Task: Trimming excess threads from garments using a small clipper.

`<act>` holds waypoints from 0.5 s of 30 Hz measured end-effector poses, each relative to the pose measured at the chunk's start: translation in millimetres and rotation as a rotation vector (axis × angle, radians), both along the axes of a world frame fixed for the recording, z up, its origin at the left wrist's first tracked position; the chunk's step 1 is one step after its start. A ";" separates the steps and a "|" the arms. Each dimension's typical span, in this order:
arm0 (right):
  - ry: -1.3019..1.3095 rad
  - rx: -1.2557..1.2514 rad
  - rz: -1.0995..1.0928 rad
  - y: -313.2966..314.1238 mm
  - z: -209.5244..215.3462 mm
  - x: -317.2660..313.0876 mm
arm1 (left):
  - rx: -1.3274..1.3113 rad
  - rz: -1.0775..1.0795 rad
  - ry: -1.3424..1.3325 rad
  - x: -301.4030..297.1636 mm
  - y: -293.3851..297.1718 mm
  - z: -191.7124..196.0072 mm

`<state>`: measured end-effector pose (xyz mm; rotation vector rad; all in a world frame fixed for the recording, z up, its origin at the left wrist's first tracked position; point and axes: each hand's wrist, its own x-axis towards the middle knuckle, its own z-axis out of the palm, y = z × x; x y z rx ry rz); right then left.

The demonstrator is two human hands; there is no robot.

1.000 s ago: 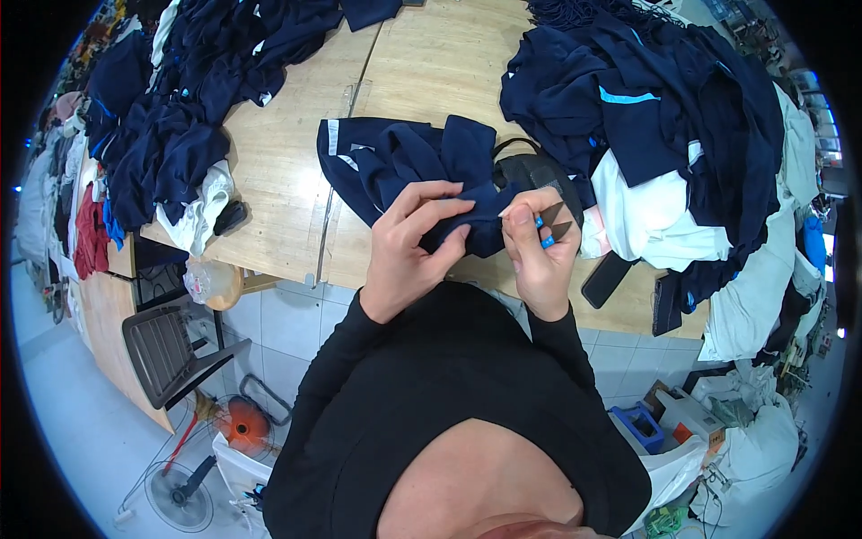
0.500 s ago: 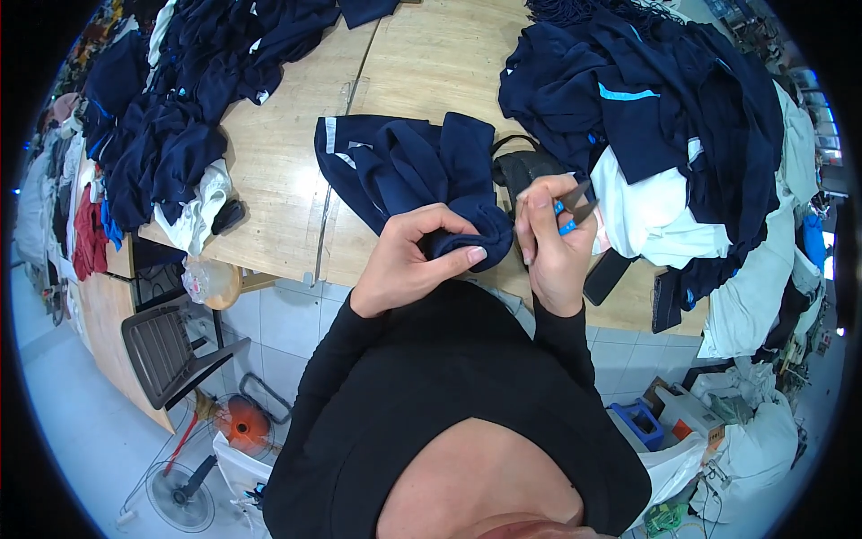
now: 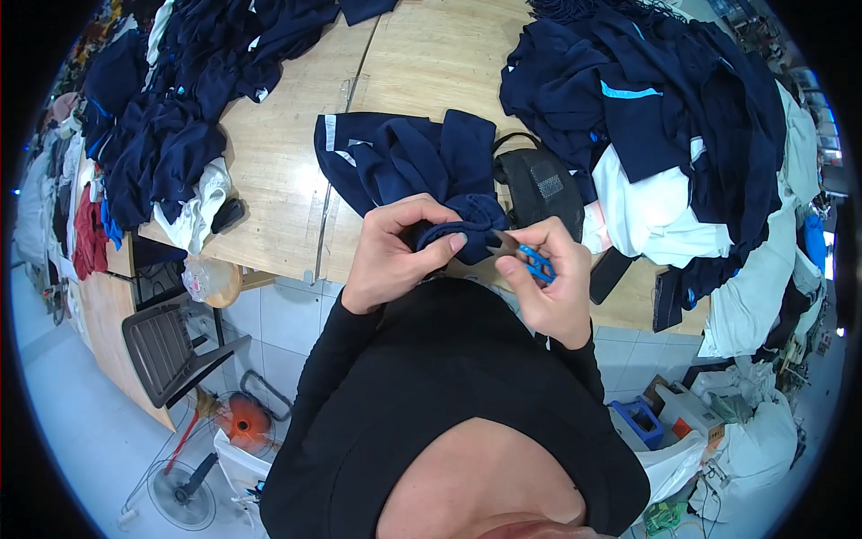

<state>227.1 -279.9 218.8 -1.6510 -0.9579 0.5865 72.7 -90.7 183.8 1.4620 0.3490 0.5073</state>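
Note:
A navy garment (image 3: 404,160) with white strips lies on the table in front of me, its near end bunched up at the table's edge. My left hand (image 3: 395,251) pinches that bunched end between thumb and fingers. In my right hand (image 3: 552,287) is a pair of blue-handled thread snips (image 3: 537,264). Their dark blades point left and reach the fold of cloth beside my left fingertips. Whether the blades touch the cloth I cannot tell.
A black pouch (image 3: 539,187) lies just right of the garment. Heaped navy clothes (image 3: 646,99) and white cloth (image 3: 651,202) cover the table's right side, with a dark phone-like slab (image 3: 611,274) near the edge. Another navy pile (image 3: 171,135) lies left. A chair (image 3: 162,346) stands lower left.
My right hand has turned and brought the snips down and left, from upright beside the cloth to the fold. My left hand has shifted slightly left with the cloth. The pouch shows more fully.

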 end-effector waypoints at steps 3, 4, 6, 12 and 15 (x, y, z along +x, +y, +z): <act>-0.155 -0.007 0.033 8.5 5.5 -0.1 | 0.003 -0.006 0.001 -0.9 0.8 -0.7; -0.165 0.000 0.027 11.0 6.5 -0.3 | 0.013 -0.010 0.007 -1.3 1.3 -1.1; -0.175 0.021 0.032 12.5 3.3 0.3 | 0.033 -0.002 -0.006 -0.3 0.5 0.6; -0.200 0.027 0.060 15.2 1.3 1.7 | 0.121 0.004 0.015 -0.6 0.0 6.0; -0.209 0.035 0.062 15.6 1.5 2.0 | 0.129 0.002 0.007 -0.2 -0.2 7.5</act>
